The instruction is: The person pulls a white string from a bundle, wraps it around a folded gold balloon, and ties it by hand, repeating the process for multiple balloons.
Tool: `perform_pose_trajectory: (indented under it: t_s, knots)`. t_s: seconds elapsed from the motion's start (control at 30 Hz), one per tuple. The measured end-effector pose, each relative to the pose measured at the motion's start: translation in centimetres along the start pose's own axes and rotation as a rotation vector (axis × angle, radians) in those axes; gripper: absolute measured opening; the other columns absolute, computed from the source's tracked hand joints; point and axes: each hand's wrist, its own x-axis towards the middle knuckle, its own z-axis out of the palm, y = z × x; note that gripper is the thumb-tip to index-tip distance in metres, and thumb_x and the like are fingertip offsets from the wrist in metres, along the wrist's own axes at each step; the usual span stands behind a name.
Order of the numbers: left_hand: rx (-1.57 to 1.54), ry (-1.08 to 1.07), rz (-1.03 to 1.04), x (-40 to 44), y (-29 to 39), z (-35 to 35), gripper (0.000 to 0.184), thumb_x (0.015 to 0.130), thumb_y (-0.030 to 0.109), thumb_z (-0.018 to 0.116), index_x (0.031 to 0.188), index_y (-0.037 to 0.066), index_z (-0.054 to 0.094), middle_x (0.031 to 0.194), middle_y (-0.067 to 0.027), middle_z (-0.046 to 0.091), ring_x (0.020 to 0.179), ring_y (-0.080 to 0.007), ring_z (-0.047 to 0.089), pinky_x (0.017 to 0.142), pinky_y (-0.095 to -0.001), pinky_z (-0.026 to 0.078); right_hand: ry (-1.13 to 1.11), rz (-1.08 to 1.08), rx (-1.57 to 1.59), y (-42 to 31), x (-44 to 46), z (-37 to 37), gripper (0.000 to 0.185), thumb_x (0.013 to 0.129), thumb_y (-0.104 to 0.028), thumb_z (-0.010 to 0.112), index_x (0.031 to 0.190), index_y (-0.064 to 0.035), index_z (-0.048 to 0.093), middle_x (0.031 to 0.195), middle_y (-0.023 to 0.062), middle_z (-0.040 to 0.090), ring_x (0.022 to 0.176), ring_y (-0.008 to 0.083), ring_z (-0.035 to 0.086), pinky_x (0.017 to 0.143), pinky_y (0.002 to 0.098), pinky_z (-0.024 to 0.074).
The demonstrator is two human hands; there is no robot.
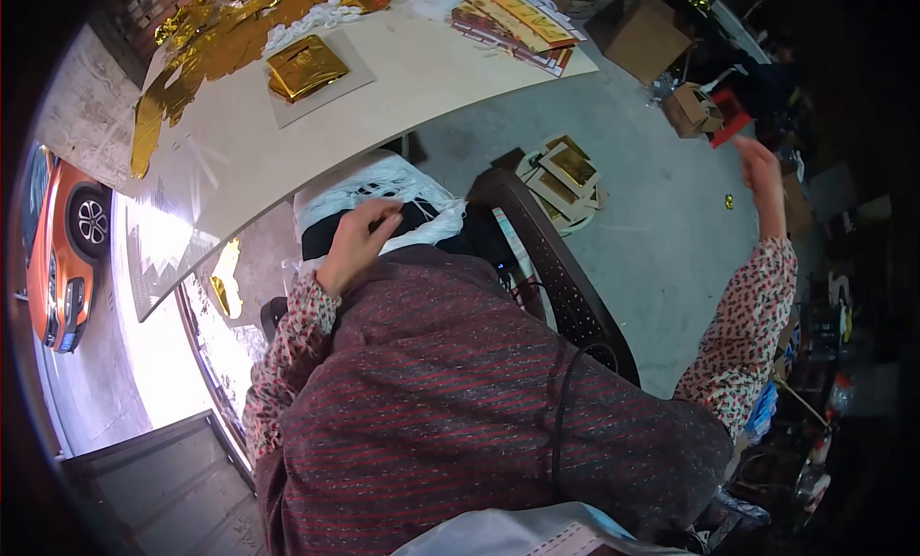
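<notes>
My left hand (361, 245) is over my lap, thumb and fingers curled toward each other, beside a bundle of white strings (407, 187) that lies across my knees. Whether a thin string is between its fingertips is too small to tell. Out to the right, my right hand (760, 173) is raised above the floor, away from the table; its fingers are blurred. On the white table (412, 81) a stack of gold foil sheets (307, 67) rests on a square board (356, 74), with a heap of white strings (311, 24) just behind it.
Loose gold foil (225, 38) covers the table's far left, printed packets (517, 29) its far right. A dark perforated armrest (565, 278) stands right of my lap. On the floor are gold-faced pieces (565, 177) and cardboard boxes (647, 38). An orange car (59, 249) is outside left.
</notes>
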Motion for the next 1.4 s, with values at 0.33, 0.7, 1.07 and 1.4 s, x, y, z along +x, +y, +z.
perform_pose_trajectory:
  t_s: [0.33,0.7,1.07,1.4]
  knots:
    - [-0.510,0.038,0.401,6.4,15.6,-4.5,0.054,0.091,0.029,0.055,0.134,0.001,0.037,0.123,-0.0136,0.053,0.115,-0.0176,0.049,0.096,-0.0314,0.038,-1.079,-0.405,0.303,-28.0,-14.7,20.9,0.031,0.089,-0.015,0.054,0.118,-0.0043,0.051,0.078,0.0027,0.062,0.047,0.0032,0.051,0.040,0.0157,0.0358]
    - [-0.452,0.453,-0.032,-12.4,8.1,-13.1,0.024,0.097,0.020,0.045,0.089,0.002,0.060,0.072,0.0002,0.056,0.062,-0.0055,0.050,0.056,-0.0198,0.041,-1.199,-0.571,0.890,-36.5,-15.9,31.2,0.017,0.089,-0.011,0.057,0.103,-0.0067,0.063,0.079,0.0007,0.064,0.056,0.0028,0.054,0.048,0.0157,0.0380]
    - [0.961,0.630,-0.759,-40.1,5.3,-16.1,0.021,0.089,0.017,0.056,0.099,-0.002,0.058,0.087,-0.0115,0.062,0.072,-0.0196,0.057,0.064,-0.0329,0.046,-1.325,-0.747,0.854,-39.1,-19.8,33.1,0.019,0.092,-0.014,0.054,0.105,-0.0025,0.061,0.083,0.0028,0.061,0.065,0.0061,0.057,0.057,0.0192,0.0465]
    - [-0.544,0.443,0.087,-11.0,13.4,-12.6,0.062,0.098,0.045,0.028,0.137,-0.002,0.031,0.114,-0.0124,0.056,0.109,-0.0188,0.050,0.098,-0.0320,0.035,-1.617,-0.782,0.491,-36.0,-25.3,33.2,0.016,0.087,-0.009,0.055,0.099,0.0000,0.061,0.075,0.0039,0.065,0.061,0.0075,0.059,0.053,0.0203,0.0455]
